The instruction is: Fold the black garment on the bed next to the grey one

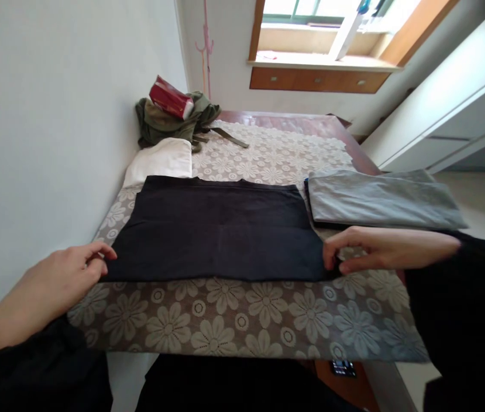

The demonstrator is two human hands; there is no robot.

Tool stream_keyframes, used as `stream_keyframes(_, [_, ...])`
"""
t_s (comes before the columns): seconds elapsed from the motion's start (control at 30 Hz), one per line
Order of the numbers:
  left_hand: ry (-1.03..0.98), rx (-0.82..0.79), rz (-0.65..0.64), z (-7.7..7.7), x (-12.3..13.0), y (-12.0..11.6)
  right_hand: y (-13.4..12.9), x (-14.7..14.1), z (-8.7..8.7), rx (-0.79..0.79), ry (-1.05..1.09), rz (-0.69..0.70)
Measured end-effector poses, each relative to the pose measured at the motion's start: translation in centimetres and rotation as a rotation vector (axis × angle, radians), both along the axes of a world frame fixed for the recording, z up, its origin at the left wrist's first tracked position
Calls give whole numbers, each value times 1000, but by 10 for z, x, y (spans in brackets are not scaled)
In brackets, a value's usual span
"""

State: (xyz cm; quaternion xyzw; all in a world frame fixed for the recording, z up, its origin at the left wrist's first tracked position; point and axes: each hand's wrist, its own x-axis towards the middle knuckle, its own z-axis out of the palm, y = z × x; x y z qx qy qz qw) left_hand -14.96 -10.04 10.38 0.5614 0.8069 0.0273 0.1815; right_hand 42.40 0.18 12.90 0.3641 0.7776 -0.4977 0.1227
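Observation:
A black cloth garment (220, 229) lies spread flat on the lace-patterned tablecloth (268, 320), with its near edge running straight across in front of me. At its near left corner is my left hand (73, 272), thumb and forefinger closing on the cloth. My right hand (365, 249) pinches the near right corner between bent fingers and thumb. The exact kind of garment cannot be told. Just beyond my right hand rests a folded grey garment (383, 197) on top of something dark.
At the far left sit a white folded cloth (162, 160) and an olive backpack (152, 126) with a red tissue pack (171, 98) on it. A wall (53, 114) borders the left side. A phone (343, 368) lies below the table's near edge.

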Motion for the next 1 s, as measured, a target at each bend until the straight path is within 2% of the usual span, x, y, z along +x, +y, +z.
stream_keyframes(0.07, [-11, -55, -79, -12, -6, 12, 3, -8, -7, 3, -2, -40])
stream_keyframes(0.1, [-3, -19, -123, -17, -5, 24, 11, -12, -13, 88, 9, -79])
stream_keyframes(0.2, [22, 158, -217, -33, 6, 80, 49, -29, -42, 592, -61, -208])
stream_keyframes(0.23, [19, 221, -220, -39, 11, 102, 64, -35, -53, 759, -148, -234])
stream_keyframes(0.3, [14, 334, -162, -50, 16, 144, 92, -45, -74, 976, -373, -268])
stream_keyframes(0.4, [17, 378, -71, -68, 13, 190, 119, -53, -97, 1038, -607, -282])
stream_keyframes(0.5, [-12, 366, -47, -81, 5, 211, 130, -53, -106, 988, -645, -281])
stream_keyframes(0.6, [-62, 374, -21, -87, 0, 215, 136, -50, -107, 944, -595, -318])
stream_keyframes(0.67, [-79, 391, 1, -86, -1, 214, 137, -48, -105, 937, -530, -378])
stream_keyframes(0.73, [-88, 428, 32, -78, 2, 209, 135, -48, -97, 949, -431, -459])
stream_keyframes(0.8, [-159, 500, 59, -63, 9, 197, 126, -45, -81, 918, -260, -519])
stream_keyframes(0.9, [-394, 674, 83, -27, 23, 157, 92, -29, -42, 694, 83, -504])
stream_keyframes(0.93, [-459, 737, 92, -14, 27, 136, 74, -18, -27, 592, 155, -475])
stream_keyframes(1.0, [-544, 838, 104, 7, 27, 81, 30, 8, 4, 420, 135, -406])
